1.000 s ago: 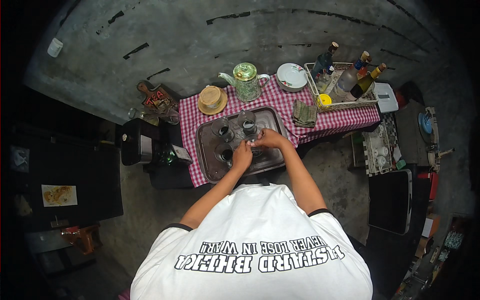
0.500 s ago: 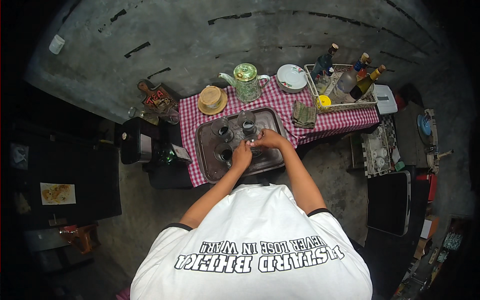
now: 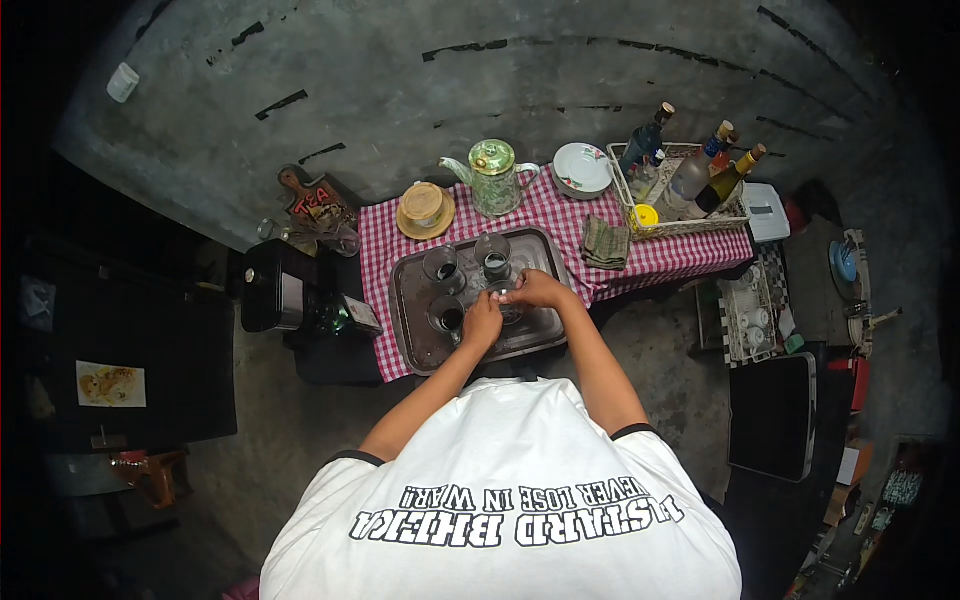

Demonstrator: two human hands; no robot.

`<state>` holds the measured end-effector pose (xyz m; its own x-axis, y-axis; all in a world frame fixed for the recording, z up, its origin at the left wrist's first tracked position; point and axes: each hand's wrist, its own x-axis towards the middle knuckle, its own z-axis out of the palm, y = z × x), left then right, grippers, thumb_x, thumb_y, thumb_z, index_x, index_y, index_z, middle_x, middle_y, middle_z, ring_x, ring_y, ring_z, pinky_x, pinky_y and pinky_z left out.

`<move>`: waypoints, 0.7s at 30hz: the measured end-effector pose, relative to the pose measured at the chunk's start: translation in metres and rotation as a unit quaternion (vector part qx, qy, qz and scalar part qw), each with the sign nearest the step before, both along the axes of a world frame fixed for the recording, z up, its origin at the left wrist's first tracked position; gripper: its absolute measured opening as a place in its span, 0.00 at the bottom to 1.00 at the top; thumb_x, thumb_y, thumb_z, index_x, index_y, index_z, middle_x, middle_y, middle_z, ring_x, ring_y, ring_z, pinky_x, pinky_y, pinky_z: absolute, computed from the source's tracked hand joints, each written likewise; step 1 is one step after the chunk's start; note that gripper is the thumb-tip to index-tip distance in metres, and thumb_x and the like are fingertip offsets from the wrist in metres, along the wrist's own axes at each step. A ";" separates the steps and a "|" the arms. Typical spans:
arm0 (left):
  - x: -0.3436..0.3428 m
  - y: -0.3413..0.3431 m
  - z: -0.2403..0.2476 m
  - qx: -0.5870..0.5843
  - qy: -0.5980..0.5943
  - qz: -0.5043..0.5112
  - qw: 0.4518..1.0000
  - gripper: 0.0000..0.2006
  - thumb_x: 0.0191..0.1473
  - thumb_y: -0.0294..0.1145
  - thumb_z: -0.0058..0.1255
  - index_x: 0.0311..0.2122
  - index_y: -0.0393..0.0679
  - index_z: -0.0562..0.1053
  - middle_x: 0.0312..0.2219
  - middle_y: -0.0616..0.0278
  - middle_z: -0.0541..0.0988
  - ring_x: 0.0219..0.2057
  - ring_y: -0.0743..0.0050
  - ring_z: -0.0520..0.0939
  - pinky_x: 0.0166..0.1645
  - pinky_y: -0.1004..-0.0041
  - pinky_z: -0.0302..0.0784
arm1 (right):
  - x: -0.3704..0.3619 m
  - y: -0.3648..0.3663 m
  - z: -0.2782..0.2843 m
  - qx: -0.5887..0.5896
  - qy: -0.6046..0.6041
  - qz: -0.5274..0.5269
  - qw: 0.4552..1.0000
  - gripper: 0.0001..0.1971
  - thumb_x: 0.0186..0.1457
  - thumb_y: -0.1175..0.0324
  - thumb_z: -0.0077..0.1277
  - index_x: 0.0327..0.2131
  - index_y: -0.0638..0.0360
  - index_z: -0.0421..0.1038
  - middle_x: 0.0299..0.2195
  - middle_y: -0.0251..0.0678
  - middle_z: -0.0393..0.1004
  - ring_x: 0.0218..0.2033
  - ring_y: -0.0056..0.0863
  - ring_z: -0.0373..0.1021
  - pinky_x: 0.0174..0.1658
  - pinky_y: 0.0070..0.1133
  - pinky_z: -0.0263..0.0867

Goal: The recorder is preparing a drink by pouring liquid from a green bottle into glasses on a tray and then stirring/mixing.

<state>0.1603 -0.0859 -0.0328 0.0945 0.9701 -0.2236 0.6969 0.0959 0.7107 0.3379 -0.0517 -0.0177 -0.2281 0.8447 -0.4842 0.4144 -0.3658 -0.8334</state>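
Both my hands meet over a brown metal tray [image 3: 415, 345], above the glass cup at its near right, which they partly cover. My left hand [image 3: 484, 322] has its fingers pinched together. The fingers of my right hand [image 3: 540, 290] are bent in and touch the left fingertips. Between them shows a small whitish bit, too small to name. Other clear glass cups with dark contents stand on the tray: one at the far left [image 3: 440, 265], one at the far right [image 3: 493, 252] and one at the near left [image 3: 445, 313].
A red checked cloth [image 3: 385, 230] covers the table. Behind the tray are a lidded wooden bowl [image 3: 425, 208], a green teapot [image 3: 495, 180] and white plates [image 3: 583, 168]. To the right lie a folded cloth [image 3: 606, 243] and a basket [image 3: 690, 222] of bottles. A black dispenser [image 3: 268, 285] stands left.
The whole view has shifted slightly. My hands stay together over the same cup, their fingers still pinched, with only a small movement.
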 end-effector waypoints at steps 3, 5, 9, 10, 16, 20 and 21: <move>-0.003 0.001 0.000 0.001 0.000 -0.002 1.000 0.20 0.64 0.46 0.34 0.47 0.41 0.71 0.39 0.38 0.77 0.44 0.34 0.76 0.46 0.49 0.69 | -0.003 0.000 0.006 0.008 -0.006 0.004 1.000 0.31 0.37 0.50 0.71 0.32 0.65 0.66 0.22 0.37 0.73 0.22 0.23 0.71 0.24 0.21 0.67; -0.003 0.002 -0.002 0.008 -0.001 0.001 1.000 0.20 0.64 0.46 0.34 0.47 0.41 0.71 0.39 0.38 0.77 0.44 0.34 0.76 0.46 0.49 0.69 | -0.003 0.000 0.006 0.016 -0.017 0.007 1.000 0.31 0.37 0.49 0.71 0.32 0.65 0.67 0.22 0.37 0.73 0.22 0.23 0.70 0.24 0.21 0.67; -0.001 0.004 -0.003 0.011 -0.004 -0.002 1.000 0.20 0.64 0.46 0.34 0.46 0.41 0.71 0.39 0.37 0.77 0.43 0.33 0.76 0.46 0.48 0.69 | -0.001 0.002 0.002 0.026 -0.026 0.010 0.999 0.31 0.37 0.48 0.70 0.31 0.65 0.67 0.22 0.37 0.73 0.21 0.22 0.69 0.25 0.21 0.67; 0.000 0.004 -0.002 0.010 -0.004 -0.002 1.000 0.20 0.64 0.46 0.34 0.46 0.41 0.71 0.39 0.37 0.77 0.43 0.33 0.76 0.46 0.48 0.69 | -0.001 0.002 0.001 0.033 -0.039 0.016 0.999 0.30 0.37 0.49 0.70 0.31 0.65 0.67 0.22 0.37 0.73 0.22 0.22 0.69 0.25 0.21 0.67; -0.001 0.001 0.003 0.008 -0.006 0.000 1.000 0.20 0.64 0.46 0.34 0.46 0.40 0.71 0.38 0.37 0.77 0.43 0.32 0.76 0.46 0.48 0.69 | -0.004 0.000 -0.003 0.026 0.008 -0.012 1.000 0.26 0.38 0.56 0.71 0.30 0.65 0.66 0.21 0.37 0.73 0.21 0.25 0.73 0.24 0.22 0.70; -0.002 0.001 0.003 0.009 -0.007 0.002 1.000 0.20 0.64 0.45 0.34 0.45 0.39 0.71 0.39 0.37 0.77 0.43 0.33 0.76 0.46 0.48 0.69 | -0.004 -0.002 0.002 0.017 -0.002 0.001 1.000 0.26 0.41 0.54 0.70 0.31 0.63 0.67 0.22 0.35 0.73 0.22 0.21 0.69 0.25 0.20 0.66; -0.002 0.000 0.003 0.009 -0.010 0.004 1.000 0.20 0.64 0.45 0.34 0.45 0.39 0.71 0.39 0.37 0.77 0.43 0.33 0.76 0.46 0.48 0.69 | -0.005 -0.003 0.002 0.009 0.010 -0.008 1.000 0.25 0.41 0.55 0.70 0.30 0.63 0.67 0.22 0.35 0.73 0.22 0.21 0.70 0.25 0.20 0.67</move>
<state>0.1587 -0.0855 -0.0298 0.0908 0.9747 -0.2042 0.6817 0.0886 0.7262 0.3330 -0.0544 -0.0158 -0.2244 0.8564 -0.4650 0.3917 -0.3577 -0.8477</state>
